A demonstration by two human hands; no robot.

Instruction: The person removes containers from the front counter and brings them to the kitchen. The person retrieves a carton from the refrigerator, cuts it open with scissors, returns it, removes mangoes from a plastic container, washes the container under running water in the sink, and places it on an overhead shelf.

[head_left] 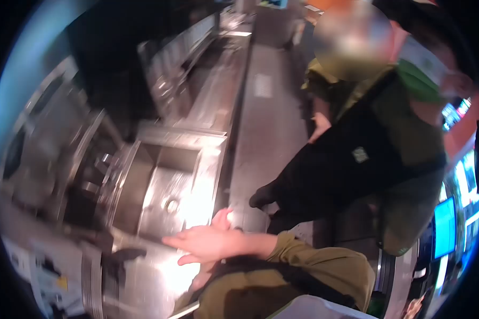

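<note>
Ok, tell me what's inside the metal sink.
Inside the sink is a round drain on the bottom; glare washes out part of it. The right hand hides whatever lies at the near right corner.

right hand (pixel 203 243), outstretched, crosses over the partly hidden left hand (pixel 221 219).

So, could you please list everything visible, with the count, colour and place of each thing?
Sink: one, silver, left of centre.
Drain: one, silver, in the sink's bottom.
Metal counter: count unclear, silver, beyond the sink.
Floor: one, grey, upper centre.
Co-worker: at least one, olive and black clothing, right.
Apron: one, black, right of centre.
Lit panel: at least one, blue, right edge.
Remainder: too blurred to name.
Right sleeve: one, olive, lower centre.
Right hand: one, bare, near the sink.
Left hand: one, bare, mostly hidden beneath the right.
</note>
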